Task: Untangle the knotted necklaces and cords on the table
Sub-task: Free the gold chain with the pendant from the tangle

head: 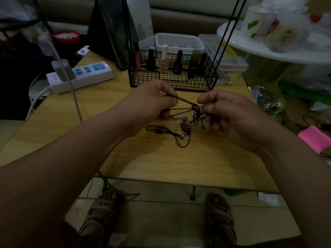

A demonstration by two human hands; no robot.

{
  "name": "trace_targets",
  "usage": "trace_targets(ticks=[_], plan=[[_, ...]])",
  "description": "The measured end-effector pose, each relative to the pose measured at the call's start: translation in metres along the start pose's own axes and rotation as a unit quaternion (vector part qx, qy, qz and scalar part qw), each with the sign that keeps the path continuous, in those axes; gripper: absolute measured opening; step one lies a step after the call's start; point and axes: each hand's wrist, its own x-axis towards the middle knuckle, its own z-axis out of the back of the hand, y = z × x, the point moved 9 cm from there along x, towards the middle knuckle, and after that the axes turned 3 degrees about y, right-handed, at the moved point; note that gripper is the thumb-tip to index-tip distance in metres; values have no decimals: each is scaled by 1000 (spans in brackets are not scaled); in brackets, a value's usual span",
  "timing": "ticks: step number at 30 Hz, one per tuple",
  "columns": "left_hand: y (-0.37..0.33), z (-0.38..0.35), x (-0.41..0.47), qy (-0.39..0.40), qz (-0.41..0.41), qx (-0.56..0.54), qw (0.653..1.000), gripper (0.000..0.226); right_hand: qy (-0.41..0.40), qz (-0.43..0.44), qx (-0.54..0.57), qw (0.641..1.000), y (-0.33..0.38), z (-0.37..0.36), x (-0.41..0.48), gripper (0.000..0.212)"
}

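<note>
Knot point(196, 108) of necklaces hangs just above the bench point(125, 158). Right hand point(227, 113) pinches it; left hand point(154, 101) pinches brown cords point(184, 101), drawn taut. Pulling harder could cinch it tighter.

A black wire basket point(179, 84) holds nail polish bottles point(150, 59), 1 of them pink. Left of it lies a white power strip point(84, 77); behind it stands a clear plastic tub point(179, 42). 2 sandals point(103, 205) rest on the tiled floor point(161, 221).

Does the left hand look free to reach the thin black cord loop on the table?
Probably not: left hand pinches taut brown cords, though the thin black cord loop lies uncovered below.
</note>
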Motion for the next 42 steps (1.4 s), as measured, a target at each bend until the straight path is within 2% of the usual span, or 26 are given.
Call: trace_targets(ticks=[1,6,9,12,16,19,24,27,29,33,37,42], plan=[[-1,0,-1,-11,2,3,1000,3,9,-1,-5,1000,0,-2,0,24],[3,-8,-1,-9,25,-42,999,41,40,5,-68,997,-3,-11,-1,22],[4,-16,-3,11,44,-57,997,51,48,3,-126,991,-3,-15,-3,24],[3,-12,-3,6,44,-70,997,52,42,7,-192,980,-2,-14,-5,22],[5,-4,-2,-26,67,-71,995,59,-2,20,-239,971,1,-8,-6,8],[8,-3,-2,-30,77,-63,995,63,-25,18,-234,972,3,-4,-6,17],[10,1,0,-29,71,-102,992,55,-80,-27,-203,976,-4,14,-1,26],[11,5,4,-46,40,-120,991,47,-104,-57,-234,965,-10,18,0,29],[9,6,5,-54,24,-154,986,47,-98,-66,-245,962,-11,17,-1,30],[9,-3,1,-18,60,-218,974,69,-52,-87,-291,951,-15,9,-2,32],[9,-11,-2,11,86,-195,977,86,-43,-64,-337,938,-9,1,-2,19],[13,-18,-3,30,118,-177,977,86,-36,-43,-368,928,-10,-7,1,6]])
